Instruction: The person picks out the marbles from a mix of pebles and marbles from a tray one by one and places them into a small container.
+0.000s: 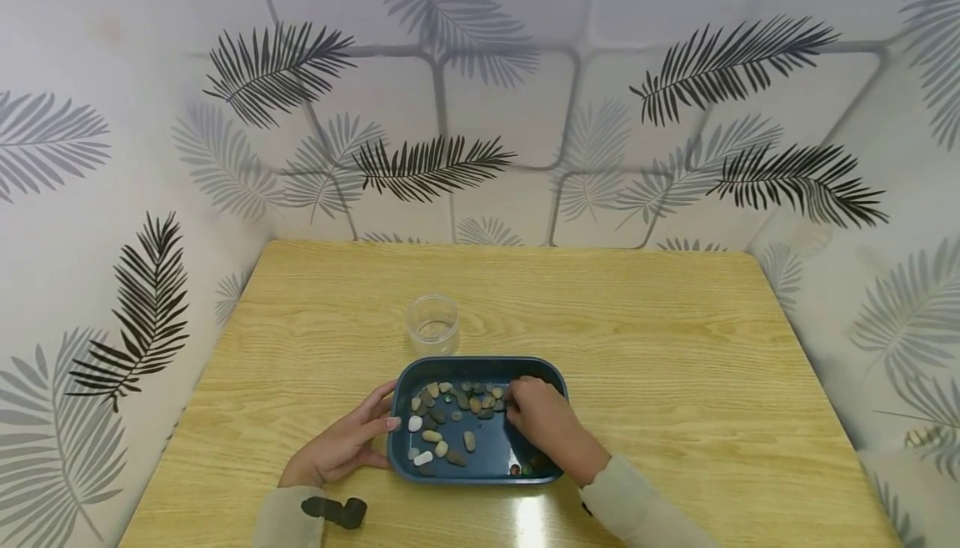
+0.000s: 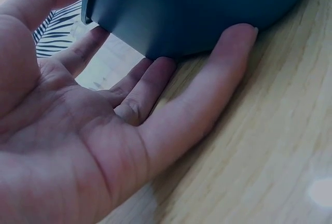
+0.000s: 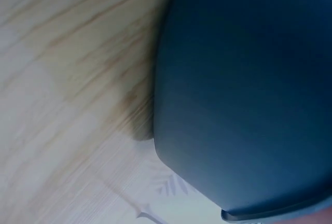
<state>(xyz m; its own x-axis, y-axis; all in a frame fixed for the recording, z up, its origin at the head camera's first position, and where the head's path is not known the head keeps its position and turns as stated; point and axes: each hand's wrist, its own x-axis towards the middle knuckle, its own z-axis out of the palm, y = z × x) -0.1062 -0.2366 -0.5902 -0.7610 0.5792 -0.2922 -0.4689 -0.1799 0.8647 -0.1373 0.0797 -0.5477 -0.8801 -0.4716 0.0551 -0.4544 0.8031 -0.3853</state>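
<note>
A dark blue rectangular tray (image 1: 498, 445) with rounded corners holds several small stones, mostly brown and grey, with white pebbles (image 1: 416, 424) by its left end. My left hand (image 1: 345, 445) holds that end, one digit over the rim and the other fingers spread against the outer wall, as the left wrist view (image 2: 192, 94) also shows. My right hand (image 1: 546, 419) reaches into the right part with curled fingers, fingertips down beside the group of stones (image 1: 476, 404). Its fingertips are hidden, so I cannot tell whether they pinch a stone.
Just behind the tray stands a clear round container (image 1: 432, 325) on the wooden table (image 1: 660, 348). Shiny reddish and green pieces (image 1: 516, 470) lie by the tray's near right corner. A leaf-patterned wall (image 1: 510, 114) rises at the table's far edge.
</note>
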